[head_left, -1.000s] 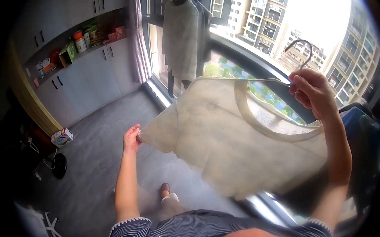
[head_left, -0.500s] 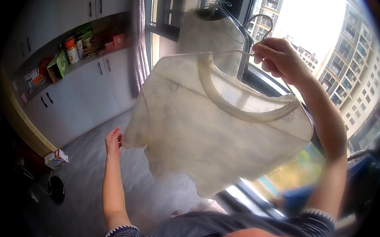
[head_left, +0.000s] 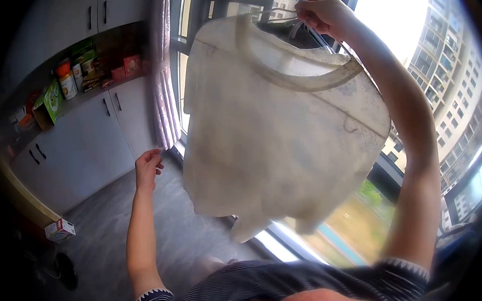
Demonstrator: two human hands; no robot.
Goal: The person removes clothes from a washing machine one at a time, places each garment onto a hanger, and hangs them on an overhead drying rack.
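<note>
My right hand (head_left: 323,15) is raised high and closed around the neck of a thin wire hanger (head_left: 270,11). From this hanger hangs a thin off-white shirt (head_left: 284,148) with a wide round neckline, filling the middle of the view. Its shoulders are spread on the wire, and its hem droops unevenly. To the left of the shirt, apart from it, my left hand (head_left: 149,169) is held up in the air. The left fingers are loosely curled with gaps between them, and I see nothing in them.
Behind the shirt is a tall window with buildings (head_left: 447,71) outside. A pinkish curtain (head_left: 164,73) hangs at its left. White cabinets (head_left: 79,152) line the left wall, with packets and a canister (head_left: 67,85) on their shelf. A small box (head_left: 60,230) stands near the grey floor (head_left: 164,229).
My right hand has lifted the hanger and shirt up and slightly left. My left hand, earlier at the sleeve, is now apart from the shirt. The view has shifted slightly.
</note>
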